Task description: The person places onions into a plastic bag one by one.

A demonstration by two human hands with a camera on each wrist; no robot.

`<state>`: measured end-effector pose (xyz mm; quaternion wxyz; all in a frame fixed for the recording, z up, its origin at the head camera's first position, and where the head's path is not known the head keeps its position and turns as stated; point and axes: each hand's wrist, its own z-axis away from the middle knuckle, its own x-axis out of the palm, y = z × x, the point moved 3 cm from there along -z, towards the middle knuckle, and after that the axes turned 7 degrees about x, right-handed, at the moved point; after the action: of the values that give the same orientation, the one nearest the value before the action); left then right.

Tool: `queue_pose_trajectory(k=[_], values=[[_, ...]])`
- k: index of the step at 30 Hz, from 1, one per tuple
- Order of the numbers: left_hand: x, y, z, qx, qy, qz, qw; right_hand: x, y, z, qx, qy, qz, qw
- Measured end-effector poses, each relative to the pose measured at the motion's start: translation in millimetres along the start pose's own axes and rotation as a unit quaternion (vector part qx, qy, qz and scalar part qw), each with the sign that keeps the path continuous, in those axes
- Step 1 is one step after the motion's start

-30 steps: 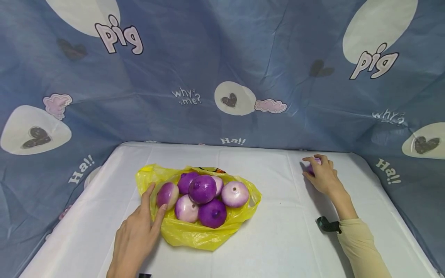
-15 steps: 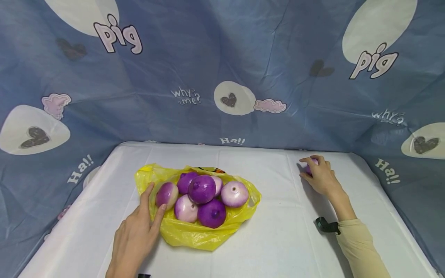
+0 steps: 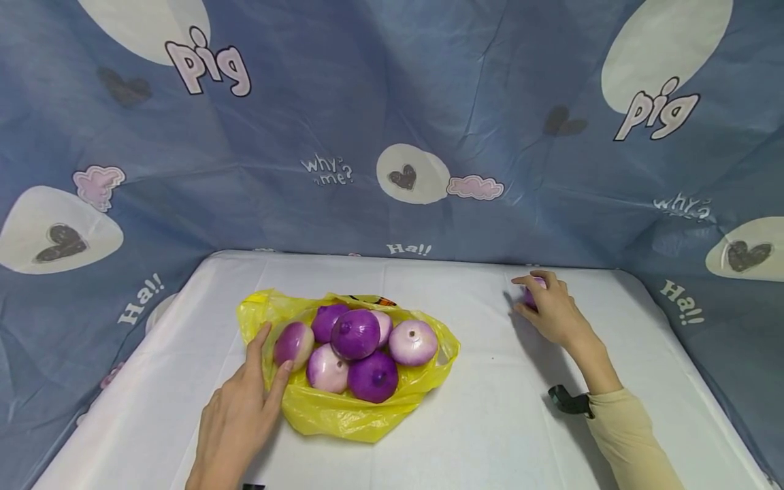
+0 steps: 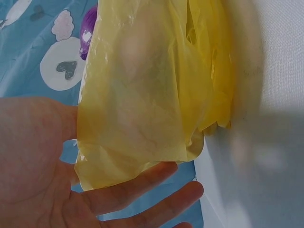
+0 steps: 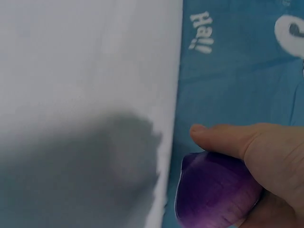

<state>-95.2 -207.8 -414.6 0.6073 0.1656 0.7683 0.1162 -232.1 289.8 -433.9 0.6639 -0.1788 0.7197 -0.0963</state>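
My right hand (image 3: 554, 312) grips a purple onion (image 5: 216, 190) at the far right of the table, thumb on one side of it. In the head view the fingers mostly cover this onion. At the left lies a yellow plastic bag (image 3: 343, 415), spread wide with several purple and whitish onions (image 3: 356, 334) heaped in its mouth. My left hand (image 3: 239, 401) rests at the bag's left side, index finger and thumb spread straight around the leftmost onion (image 3: 295, 345). In the left wrist view, extended fingers (image 4: 133, 190) lie along the bag's edge, and the thumb's end is hidden behind the plastic.
A white cloth (image 3: 478, 422) covers the table. Blue printed fabric (image 3: 502, 136) hangs behind it and along both sides. A dark strap (image 3: 572, 400) with a small device sits at the right wrist.
My right hand has moved left along the table's far side with the onion in its grip. The left hand and the bag stay put.
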Motion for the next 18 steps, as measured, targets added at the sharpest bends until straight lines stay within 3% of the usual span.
queue_pose_trajectory(k=[18], values=[[-1.1,0.0,0.5,-0.002,-0.004,0.0,1.0,-6,-71,10.0,-0.093,0.021,0.0,0.9954]])
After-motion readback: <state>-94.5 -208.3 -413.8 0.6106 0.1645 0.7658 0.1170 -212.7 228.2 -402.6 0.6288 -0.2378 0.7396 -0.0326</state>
